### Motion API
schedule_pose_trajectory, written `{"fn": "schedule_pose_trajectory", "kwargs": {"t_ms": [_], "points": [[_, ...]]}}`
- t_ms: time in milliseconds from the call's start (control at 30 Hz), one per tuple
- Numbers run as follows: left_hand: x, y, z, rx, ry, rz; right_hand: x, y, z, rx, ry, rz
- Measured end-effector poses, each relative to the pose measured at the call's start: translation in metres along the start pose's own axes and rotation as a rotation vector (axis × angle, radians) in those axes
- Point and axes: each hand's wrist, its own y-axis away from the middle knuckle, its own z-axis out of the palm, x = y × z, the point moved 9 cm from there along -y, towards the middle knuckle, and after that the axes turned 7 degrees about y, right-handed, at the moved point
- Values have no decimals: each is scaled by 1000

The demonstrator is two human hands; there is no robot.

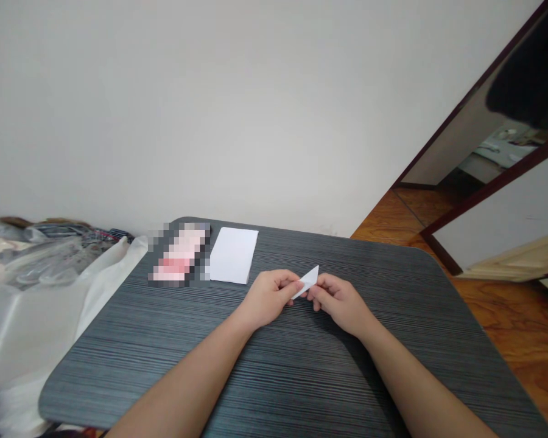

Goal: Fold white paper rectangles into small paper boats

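Observation:
A small folded piece of white paper (309,279), pointed at its upper end, is pinched between both hands just above the dark striped table (301,377). My left hand (269,297) grips its lower left side with curled fingers. My right hand (340,301) pinches its right side, fingers closed. Both hands rest near the middle of the table.
A stack of white paper (234,254) lies at the table's far edge, with a blurred pink and white packet (179,254) to its left. Bedding and cloth (36,267) lie to the left. A white wall stands behind, with wooden floor (506,304) and a doorway to the right.

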Motion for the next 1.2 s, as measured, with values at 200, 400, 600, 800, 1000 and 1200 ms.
{"fn": "schedule_pose_trajectory", "kwargs": {"t_ms": [200, 400, 600, 800, 1000, 1200], "points": [[9, 0, 1, -20, -48, 55, -4, 0, -1, 11, 26, -52], [5, 1, -3, 28, 7, 59, -4, 1, -2, 6, 48, -64], [9, 2, -5, 43, -79, 109, -5, 1, -3, 10, 84, -70], [14, 3, -4, 35, -157, 138, -13, 2, -5, 32, 141, -120], [16, 3, -3, 23, -210, 159, -18, 2, -6, 36, 205, -152], [19, 2, -4, 12, -211, 167, -19, 2, -6, 31, 201, -167]]}}
